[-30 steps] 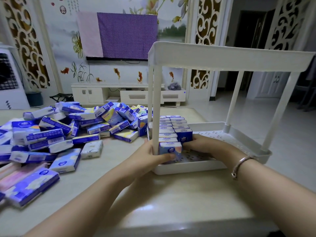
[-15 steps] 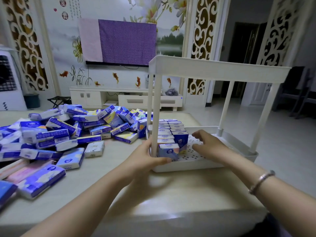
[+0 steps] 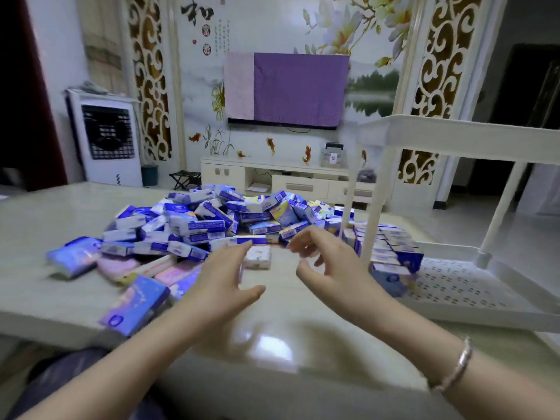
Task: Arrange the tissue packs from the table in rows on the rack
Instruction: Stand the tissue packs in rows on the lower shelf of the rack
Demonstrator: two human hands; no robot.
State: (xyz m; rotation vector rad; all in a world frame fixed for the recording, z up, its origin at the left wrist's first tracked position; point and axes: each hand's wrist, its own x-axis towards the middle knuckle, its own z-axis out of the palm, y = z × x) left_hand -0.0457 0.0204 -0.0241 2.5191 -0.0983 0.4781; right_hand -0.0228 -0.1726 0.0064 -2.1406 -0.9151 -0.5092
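A big heap of blue and white tissue packs (image 3: 212, 225) covers the table's left and middle. The white two-tier rack (image 3: 472, 301) stands at the right, with rows of packs (image 3: 391, 247) lined up at the left end of its lower shelf. My left hand (image 3: 224, 277) hovers open in front of the heap, fingers straight. My right hand (image 3: 330, 259) is beside it, fingers spread and loosely bent, holding nothing. One white pack (image 3: 257, 257) lies on the table just beyond and between both hands. The frame is motion-blurred.
Pink and purple packs (image 3: 136, 298) lie near the table's front left edge. The rack's upright posts (image 3: 374, 207) rise just right of my right hand. Behind the table (image 3: 272, 325) are a TV cabinet (image 3: 281, 180) and a white air cooler (image 3: 106, 140).
Both hands have let go of the packs in the rack and swung left to the heap. The view has turned left with them.
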